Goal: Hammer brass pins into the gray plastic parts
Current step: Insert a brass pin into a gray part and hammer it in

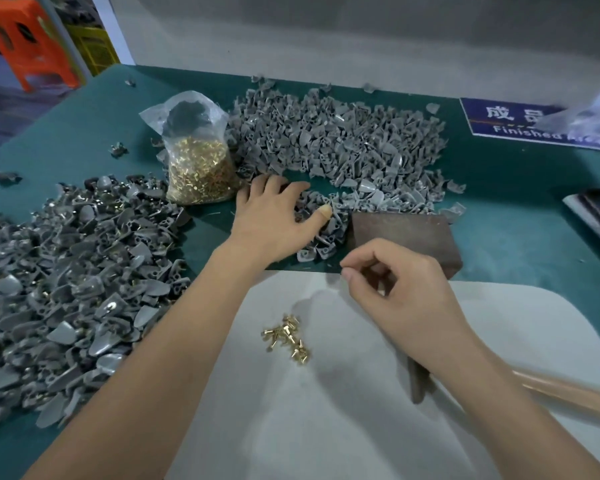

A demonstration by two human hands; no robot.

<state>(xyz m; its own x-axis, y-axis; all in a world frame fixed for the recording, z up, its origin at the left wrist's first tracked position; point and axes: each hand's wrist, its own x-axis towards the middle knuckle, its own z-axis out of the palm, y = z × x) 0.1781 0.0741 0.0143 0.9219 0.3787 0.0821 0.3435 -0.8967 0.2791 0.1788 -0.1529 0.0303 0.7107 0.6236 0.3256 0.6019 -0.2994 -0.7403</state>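
Beside the dark brown rectangular block [406,237], my left hand [274,220] lies palm down with fingers spread and nearly straight, fingertips and thumb touching the loose gray plastic parts [340,147] heaped behind and to the left of that block. My right hand [402,296] hovers over the block's near edge with fingers curled, thumb and forefinger pinched together; whether a pin sits between them I cannot tell. A small cluster of brass pins [286,337] lies on the pale gray mat [326,427] in front of the block. Left of the block stands a clear plastic bag of brass pins [198,161], and farther left a second pile of gray parts [73,278]. A wooden-handled hammer [561,393] lies on the mat, its head mostly hidden under my right wrist.
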